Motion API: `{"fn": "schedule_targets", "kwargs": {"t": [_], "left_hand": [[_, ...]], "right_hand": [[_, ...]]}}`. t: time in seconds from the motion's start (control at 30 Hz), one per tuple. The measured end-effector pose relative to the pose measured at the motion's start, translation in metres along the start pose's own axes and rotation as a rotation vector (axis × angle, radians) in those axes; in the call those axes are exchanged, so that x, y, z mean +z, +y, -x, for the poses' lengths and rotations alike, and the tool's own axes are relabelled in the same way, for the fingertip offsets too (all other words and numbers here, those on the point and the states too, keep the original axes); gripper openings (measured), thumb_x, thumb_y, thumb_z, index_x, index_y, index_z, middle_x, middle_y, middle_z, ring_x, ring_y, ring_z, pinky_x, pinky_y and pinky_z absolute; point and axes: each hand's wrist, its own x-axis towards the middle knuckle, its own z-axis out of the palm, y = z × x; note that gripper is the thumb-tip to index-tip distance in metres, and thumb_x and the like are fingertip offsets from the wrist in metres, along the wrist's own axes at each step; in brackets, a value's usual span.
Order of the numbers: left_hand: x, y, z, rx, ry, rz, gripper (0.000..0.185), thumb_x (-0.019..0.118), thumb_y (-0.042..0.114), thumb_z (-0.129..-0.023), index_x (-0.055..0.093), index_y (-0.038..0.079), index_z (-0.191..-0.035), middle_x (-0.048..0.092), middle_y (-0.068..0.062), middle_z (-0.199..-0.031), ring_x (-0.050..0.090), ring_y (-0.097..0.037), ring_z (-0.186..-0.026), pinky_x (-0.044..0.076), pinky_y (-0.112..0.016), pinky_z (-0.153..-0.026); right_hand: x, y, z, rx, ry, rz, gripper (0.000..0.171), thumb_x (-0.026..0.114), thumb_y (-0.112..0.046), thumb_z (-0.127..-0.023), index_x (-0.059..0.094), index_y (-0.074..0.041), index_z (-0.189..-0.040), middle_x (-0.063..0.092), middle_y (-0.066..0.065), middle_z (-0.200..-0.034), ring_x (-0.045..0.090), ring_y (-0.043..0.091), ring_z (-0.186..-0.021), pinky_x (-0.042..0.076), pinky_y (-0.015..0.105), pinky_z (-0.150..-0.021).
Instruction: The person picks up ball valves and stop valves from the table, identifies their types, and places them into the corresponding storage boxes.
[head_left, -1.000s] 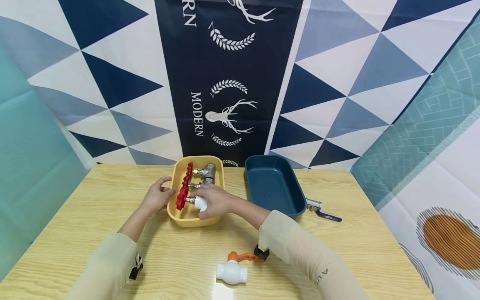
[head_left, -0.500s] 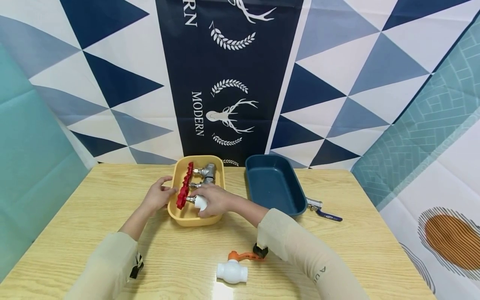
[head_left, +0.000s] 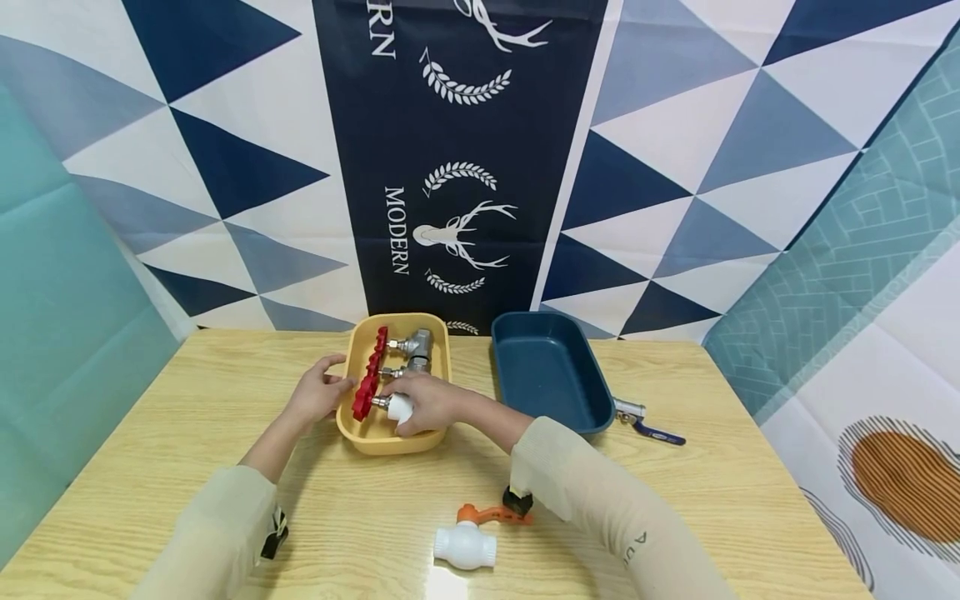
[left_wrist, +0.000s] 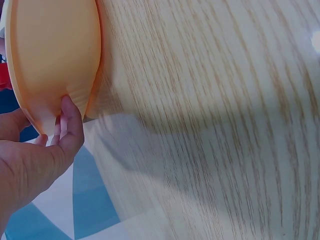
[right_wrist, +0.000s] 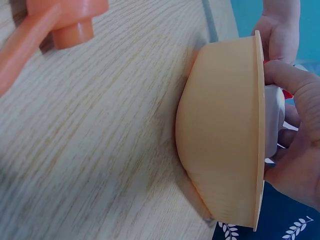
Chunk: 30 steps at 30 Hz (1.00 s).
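Nearest, on the table [head_left: 187, 400]: a white valve [head_left: 465, 546] with an orange lever [head_left: 491, 516], lying close to the right forearm. Farther in, a yellow tray [head_left: 390, 440], gripped from both sides. Left hand [head_left: 315, 393] pressed against the tray's left wall, thumb [left_wrist: 72, 127] on the outside, fingers only loosely bent and wrapped around nothing. Right hand [head_left: 427, 402] reached over the near rim, fingers curled round a white fitting [head_left: 400, 407] inside the tray, with a red handwheel [head_left: 366, 397] at its left end. Behind that, still in the tray, metal valves [head_left: 414, 346] with more red handwheels. To the right, a blue tray [head_left: 547, 371], and just past its corner a metal valve with a blue lever [head_left: 648, 427]. Farthest, a patterned backdrop [head_left: 450, 167].
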Motion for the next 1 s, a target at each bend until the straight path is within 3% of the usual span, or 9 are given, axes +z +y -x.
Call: {"fn": "schedule_targets", "kwargs": {"t": [0.37,0.6,1.0], "left_hand": [[0.001,-0.001,-0.0003,-0.007,0.0,0.002,0.054,0.049,0.012,-0.097,0.026,0.003,-0.145,0.05,-0.031,-0.122,0.063,-0.014,-0.076,0.058,-0.036,-0.067],[0.0012,-0.0016,0.0001,0.003,0.004,-0.008,0.055,0.05,0.013,-0.097,0.026,0.002,-0.144,0.051,-0.032,-0.12,0.065,-0.022,-0.083,0.058,-0.036,-0.066],[0.001,-0.0037,-0.0007,0.006,-0.007,0.017,0.055,0.048,0.012,-0.097,0.024,0.003,-0.145,0.049,-0.032,-0.122,0.065,-0.021,-0.082,0.058,-0.039,-0.069]], "right_hand": [[0.0039,0.0038,-0.0042,-0.016,-0.03,-0.052,0.055,0.073,-0.021,-0.08,0.053,-0.01,-0.13,0.058,0.005,-0.12,0.048,0.01,-0.092,0.041,0.016,-0.069],[0.0055,0.006,-0.0056,-0.003,-0.054,-0.049,0.054,0.072,-0.02,-0.081,0.052,-0.011,-0.13,0.058,0.006,-0.119,0.049,0.009,-0.09,0.043,0.015,-0.069],[0.0084,0.0059,-0.0078,-0.001,-0.069,0.017,0.054,0.072,-0.02,-0.082,0.052,-0.011,-0.132,0.055,0.007,-0.129,0.051,0.014,-0.106,0.041,0.017,-0.079]]}}
